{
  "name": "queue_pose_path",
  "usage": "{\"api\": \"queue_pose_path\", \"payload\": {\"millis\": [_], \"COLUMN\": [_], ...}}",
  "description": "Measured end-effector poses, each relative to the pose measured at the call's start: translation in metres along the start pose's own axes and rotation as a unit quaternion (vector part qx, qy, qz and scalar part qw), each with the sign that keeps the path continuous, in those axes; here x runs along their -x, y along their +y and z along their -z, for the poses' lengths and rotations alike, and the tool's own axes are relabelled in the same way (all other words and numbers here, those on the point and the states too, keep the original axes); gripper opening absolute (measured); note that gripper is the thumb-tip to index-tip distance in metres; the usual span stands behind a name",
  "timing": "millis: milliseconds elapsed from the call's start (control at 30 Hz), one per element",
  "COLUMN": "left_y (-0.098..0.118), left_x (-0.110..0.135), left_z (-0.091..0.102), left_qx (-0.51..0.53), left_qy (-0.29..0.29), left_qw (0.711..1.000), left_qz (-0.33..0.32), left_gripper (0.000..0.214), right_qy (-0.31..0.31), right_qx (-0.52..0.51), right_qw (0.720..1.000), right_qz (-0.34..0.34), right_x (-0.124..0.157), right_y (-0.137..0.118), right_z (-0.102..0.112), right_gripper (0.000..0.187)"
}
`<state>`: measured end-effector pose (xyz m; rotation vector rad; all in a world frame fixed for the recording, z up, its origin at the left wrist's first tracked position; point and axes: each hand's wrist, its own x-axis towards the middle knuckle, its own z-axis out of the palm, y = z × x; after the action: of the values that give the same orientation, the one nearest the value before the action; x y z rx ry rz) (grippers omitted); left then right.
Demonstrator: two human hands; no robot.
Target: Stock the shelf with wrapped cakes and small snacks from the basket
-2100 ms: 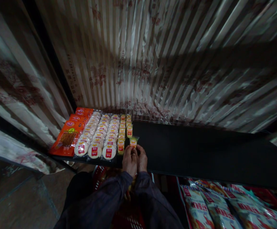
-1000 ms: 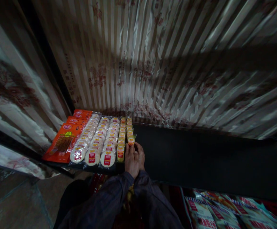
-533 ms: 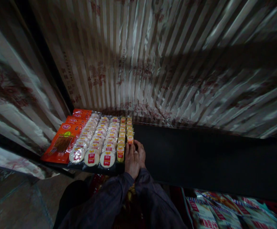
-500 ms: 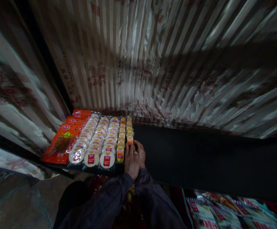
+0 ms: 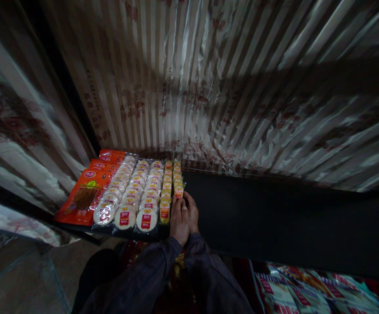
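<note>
My left hand (image 5: 179,220) and my right hand (image 5: 192,212) are pressed side by side at the front of the rightmost row of small yellow snack packets. Between their fingertips is a yellow snack packet (image 5: 178,191) with a red and white label; its lower part is hidden by the fingers. The fingers of both hands are closed around it. Just left stands another row of yellow packets (image 5: 165,210). Beyond that are rows of round white rice crackers (image 5: 146,219) in clear wrappers, overlapping from front to back.
Orange snack bags (image 5: 84,196) lie overlapped at the left end of the black shelf (image 5: 274,218). A striped, wrinkled sheet (image 5: 202,87) hangs behind it. Below the front edge at right are white and red packets (image 5: 281,290). A dark post (image 5: 68,83) rises at left.
The hands have shifted very slightly, still together at the same row. The front yellow packet has moved a little and its wrapper shows more at the right. Everything else stays put.
</note>
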<state>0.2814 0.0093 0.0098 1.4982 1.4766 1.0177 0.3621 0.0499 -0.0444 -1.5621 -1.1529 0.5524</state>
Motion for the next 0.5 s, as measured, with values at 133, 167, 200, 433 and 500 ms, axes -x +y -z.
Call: {"api": "queue_pose_path", "payload": {"millis": [133, 167, 200, 433, 500], "left_y": [-0.005, -0.006, -0.006, -0.006, -0.003], "left_x": [0.001, 0.001, 0.003, 0.020, 0.024], "left_z": [0.000, 0.001, 0.001, 0.009, 0.014], "left_qx": [-0.010, -0.014, -0.016, -0.074, -0.130], "left_qy": [-0.005, -0.007, -0.008, -0.023, -0.033], "left_qw": [1.000, 1.000, 0.999, 0.992, 0.979], "left_qz": [-0.017, -0.025, -0.034, -0.100, -0.153], "left_gripper": [0.049, 0.049, 0.050, 0.054, 0.053], "right_qy": [0.013, 0.019, 0.025, 0.048, 0.043], "right_qx": [0.011, 0.011, 0.009, -0.114, -0.172], "right_qw": [1.000, 1.000, 1.000, 0.985, 0.975], "right_qz": [-0.007, -0.007, -0.009, -0.123, -0.134], "right_x": [-0.002, -0.002, -0.004, -0.020, -0.027], "right_y": [-0.003, -0.005, -0.007, -0.013, -0.015], "right_z": [-0.001, -0.001, 0.000, -0.002, -0.004], "right_gripper": [0.051, 0.054, 0.057, 0.075, 0.078]}}
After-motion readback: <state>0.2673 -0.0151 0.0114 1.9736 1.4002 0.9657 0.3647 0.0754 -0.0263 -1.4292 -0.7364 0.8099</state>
